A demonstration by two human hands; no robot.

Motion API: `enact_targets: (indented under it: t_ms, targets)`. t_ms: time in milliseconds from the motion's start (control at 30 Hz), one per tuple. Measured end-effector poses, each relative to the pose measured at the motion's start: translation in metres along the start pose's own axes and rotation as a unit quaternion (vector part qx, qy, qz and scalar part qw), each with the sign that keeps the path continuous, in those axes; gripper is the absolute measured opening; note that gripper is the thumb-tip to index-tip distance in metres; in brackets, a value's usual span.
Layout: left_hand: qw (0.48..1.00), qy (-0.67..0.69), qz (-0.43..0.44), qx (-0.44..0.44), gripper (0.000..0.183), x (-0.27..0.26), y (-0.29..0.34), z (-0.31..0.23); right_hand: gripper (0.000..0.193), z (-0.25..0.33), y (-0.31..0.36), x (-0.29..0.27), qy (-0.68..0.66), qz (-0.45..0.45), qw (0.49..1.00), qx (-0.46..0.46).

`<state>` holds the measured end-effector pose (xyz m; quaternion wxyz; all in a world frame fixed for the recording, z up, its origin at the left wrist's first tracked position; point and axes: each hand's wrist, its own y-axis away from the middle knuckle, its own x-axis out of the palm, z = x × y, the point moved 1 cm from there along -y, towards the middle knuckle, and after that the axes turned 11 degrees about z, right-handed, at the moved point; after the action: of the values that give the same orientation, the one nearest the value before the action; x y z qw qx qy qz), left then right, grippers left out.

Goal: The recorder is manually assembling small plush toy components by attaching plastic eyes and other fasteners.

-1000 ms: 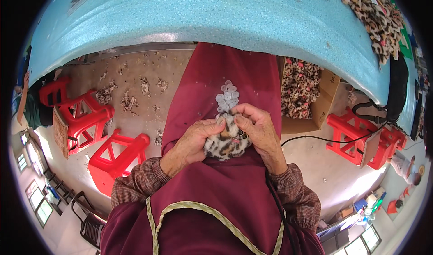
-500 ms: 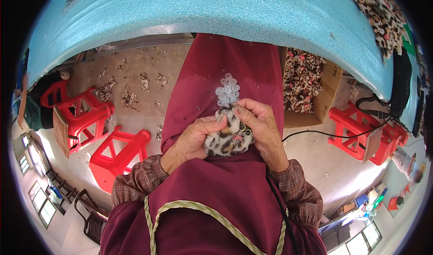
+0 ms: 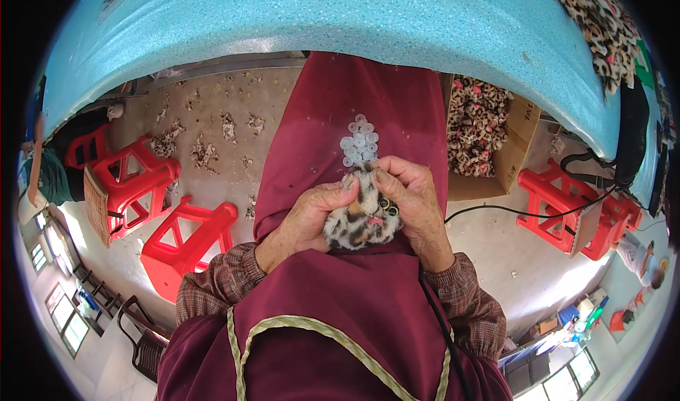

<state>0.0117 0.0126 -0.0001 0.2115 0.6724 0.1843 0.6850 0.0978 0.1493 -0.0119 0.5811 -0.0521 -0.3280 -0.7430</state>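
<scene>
Both my hands grip a small plush animal head [image 3: 360, 224] of leopard-print fur over my lap. Two round yellow-rimmed eyes and a pink patch show on its right side. My left hand [image 3: 312, 213] pinches the fur from the left, thumb on top. From the right, my right hand [image 3: 413, 201] closes on it with thumb and bent fingers near the top edge. Just beyond the fur, a cluster of clear plastic washers [image 3: 360, 142] lies on my maroon apron [image 3: 333, 103]. The fingers under the plush are hidden.
A blue speckled table [image 3: 340, 18] spans the far side, with leopard-print pieces [image 3: 595, 25] heaped at its right. A cardboard box [image 3: 520, 135] of similar pieces stands right of my lap. Red stools [image 3: 188, 245] stand on both sides. Fur scraps [image 3: 204, 156] litter the floor; a black cable [image 3: 496, 207] runs right.
The plush head has turned slightly in my fingers, and its eyes sit a little lower and farther right. Both hands keep their hold.
</scene>
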Motion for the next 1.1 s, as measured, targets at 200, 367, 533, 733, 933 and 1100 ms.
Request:
enact_targets:
  t_ms: [200,367,533,733,933,1100]
  targets:
    - [1.000,-0.006,0.004,-0.002,0.036,-0.005,0.000,0.000,0.019,0.001,0.001,0.003,-0.003,-0.012,1.000,-0.001]
    - [0.999,0.002,0.034,-0.007,0.036,-0.004,0.002,-0.002,0.020,0.001,0.002,0.005,0.001,-0.013,1.000,-0.011]
    - [1.000,0.002,0.004,-0.005,0.036,0.005,0.004,0.000,0.020,0.001,0.005,0.004,0.017,-0.015,1.000,0.002]
    - [1.000,0.026,0.015,-0.006,0.032,0.007,0.006,0.001,0.020,0.002,0.005,0.005,0.012,-0.020,1.000,0.012]
    - [0.978,-0.206,-0.023,-0.009,0.027,-0.005,0.009,-0.009,0.024,0.008,0.007,0.009,0.177,-0.034,0.983,-0.024]
    - [0.991,-0.130,0.008,0.007,0.029,-0.006,0.007,-0.004,0.021,0.004,0.007,0.011,0.134,-0.061,0.987,-0.059]
